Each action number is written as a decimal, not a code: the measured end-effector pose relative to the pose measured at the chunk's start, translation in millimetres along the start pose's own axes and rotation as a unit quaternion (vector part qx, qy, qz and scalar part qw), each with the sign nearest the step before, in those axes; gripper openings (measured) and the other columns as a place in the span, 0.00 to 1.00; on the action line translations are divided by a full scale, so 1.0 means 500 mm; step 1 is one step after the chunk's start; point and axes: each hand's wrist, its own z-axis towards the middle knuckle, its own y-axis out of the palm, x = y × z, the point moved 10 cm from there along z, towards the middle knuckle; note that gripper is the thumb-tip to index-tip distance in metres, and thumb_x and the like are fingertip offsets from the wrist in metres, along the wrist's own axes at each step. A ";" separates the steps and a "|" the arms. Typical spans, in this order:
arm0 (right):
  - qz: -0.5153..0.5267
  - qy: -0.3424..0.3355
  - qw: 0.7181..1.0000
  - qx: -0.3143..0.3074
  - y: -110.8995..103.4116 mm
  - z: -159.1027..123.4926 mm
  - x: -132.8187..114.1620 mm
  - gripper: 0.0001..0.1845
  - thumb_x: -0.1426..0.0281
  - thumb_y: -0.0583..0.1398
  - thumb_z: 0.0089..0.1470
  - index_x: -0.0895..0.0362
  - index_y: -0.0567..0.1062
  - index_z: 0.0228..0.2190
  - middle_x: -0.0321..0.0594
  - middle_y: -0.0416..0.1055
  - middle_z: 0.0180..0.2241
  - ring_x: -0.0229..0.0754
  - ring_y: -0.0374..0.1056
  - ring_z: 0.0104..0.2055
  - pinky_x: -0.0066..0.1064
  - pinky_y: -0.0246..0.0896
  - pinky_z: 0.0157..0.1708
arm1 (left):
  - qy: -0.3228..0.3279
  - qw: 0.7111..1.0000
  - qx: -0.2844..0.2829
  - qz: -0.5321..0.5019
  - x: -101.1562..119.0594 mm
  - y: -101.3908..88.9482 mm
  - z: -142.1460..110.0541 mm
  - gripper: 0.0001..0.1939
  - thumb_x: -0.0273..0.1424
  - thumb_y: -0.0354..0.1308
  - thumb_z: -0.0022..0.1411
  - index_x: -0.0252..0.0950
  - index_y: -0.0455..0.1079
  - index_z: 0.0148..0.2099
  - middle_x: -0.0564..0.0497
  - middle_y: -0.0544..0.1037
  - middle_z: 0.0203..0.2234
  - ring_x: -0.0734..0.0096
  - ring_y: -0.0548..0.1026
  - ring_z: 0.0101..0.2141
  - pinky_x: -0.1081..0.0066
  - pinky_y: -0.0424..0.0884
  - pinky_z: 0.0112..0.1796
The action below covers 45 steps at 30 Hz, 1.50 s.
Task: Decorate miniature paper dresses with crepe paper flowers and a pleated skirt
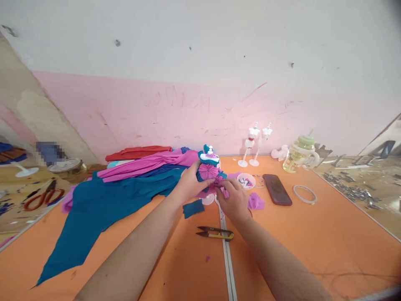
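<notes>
A small white dress form [210, 158] stands before me, wrapped in teal cloth with a pleated magenta fabric rosette [208, 172] on its front. My left hand [191, 182] is closed around its left side, thumb below the rosette. My right hand [233, 196] is closed in a pinch on the magenta fabric at the lower right; its fingertips are partly hidden. Just below lies a teal fabric scrap [193, 208]. Thread snips [215, 233] rest nearer to me across a white strip [230, 271].
Teal cloth [125, 192] and magenta cloth [150, 165] spread leftward. At right are a bowl of small pieces [246, 180], phone [277, 189], ring-shaped roll [305, 194] and green-lidded bottle [299, 154]. Two bare mini dress forms [249, 143] stand behind. Orange-handled scissors [44, 196] lie far left.
</notes>
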 end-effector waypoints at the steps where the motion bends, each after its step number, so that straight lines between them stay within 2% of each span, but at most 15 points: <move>1: 0.000 -0.013 1.000 0.006 0.001 -0.001 -0.002 0.08 0.65 0.58 0.61 0.52 0.77 0.36 0.39 0.75 0.39 0.42 0.70 0.40 0.31 0.62 0.40 | -0.004 1.000 0.006 0.002 0.002 -0.004 0.000 0.26 0.41 0.68 0.53 0.38 0.67 0.52 0.46 0.78 0.46 0.55 0.76 0.46 0.61 0.69 0.44; 8: 0.005 -0.101 0.995 0.022 0.008 -0.016 -0.018 0.05 0.70 0.57 0.61 0.54 0.75 0.37 0.40 0.75 0.39 0.40 0.70 0.40 0.30 0.63 0.41 | 0.003 1.000 0.026 0.015 0.010 -0.010 0.005 0.25 0.35 0.67 0.53 0.40 0.68 0.52 0.48 0.78 0.46 0.56 0.76 0.45 0.62 0.70 0.45; 15: -0.013 -0.153 0.987 0.042 0.011 -0.030 -0.024 0.05 0.72 0.59 0.60 0.55 0.75 0.39 0.41 0.76 0.39 0.41 0.69 0.39 0.31 0.62 0.41 | -0.004 0.999 0.026 0.031 0.002 -0.015 0.010 0.30 0.36 0.68 0.52 0.39 0.66 0.56 0.47 0.78 0.46 0.56 0.76 0.46 0.60 0.71 0.46; 34: -0.016 -0.186 0.981 0.054 0.009 -0.043 -0.031 0.06 0.73 0.60 0.58 0.56 0.75 0.39 0.42 0.75 0.40 0.40 0.69 0.39 0.30 0.60 0.38 | -0.002 0.999 0.026 0.045 0.001 -0.015 0.011 0.30 0.36 0.68 0.51 0.40 0.65 0.56 0.47 0.78 0.46 0.52 0.76 0.46 0.59 0.70 0.46; 40: 0.013 -0.219 0.973 0.067 0.000 -0.054 -0.038 0.08 0.73 0.62 0.55 0.55 0.73 0.39 0.41 0.75 0.36 0.39 0.67 0.33 0.31 0.58 0.34 | -0.004 0.999 0.024 0.024 -0.002 -0.015 0.011 0.30 0.37 0.68 0.51 0.40 0.66 0.56 0.48 0.78 0.47 0.53 0.76 0.47 0.60 0.71 0.47; 42: 0.037 -0.221 0.972 0.070 -0.002 -0.062 -0.038 0.07 0.72 0.62 0.55 0.55 0.73 0.38 0.41 0.76 0.37 0.40 0.69 0.34 0.31 0.60 0.35 | -0.015 1.000 0.016 0.001 -0.008 -0.011 0.012 0.33 0.37 0.69 0.50 0.40 0.65 0.57 0.48 0.78 0.47 0.53 0.76 0.47 0.59 0.70 0.49; 45: 0.083 -0.205 0.973 0.062 -0.003 -0.067 -0.041 0.04 0.71 0.58 0.57 0.55 0.71 0.36 0.43 0.76 0.38 0.41 0.71 0.37 0.31 0.63 0.36 | -0.021 0.998 -0.027 -0.056 -0.013 0.002 0.012 0.38 0.38 0.71 0.47 0.40 0.64 0.60 0.46 0.76 0.51 0.54 0.75 0.50 0.58 0.69 0.52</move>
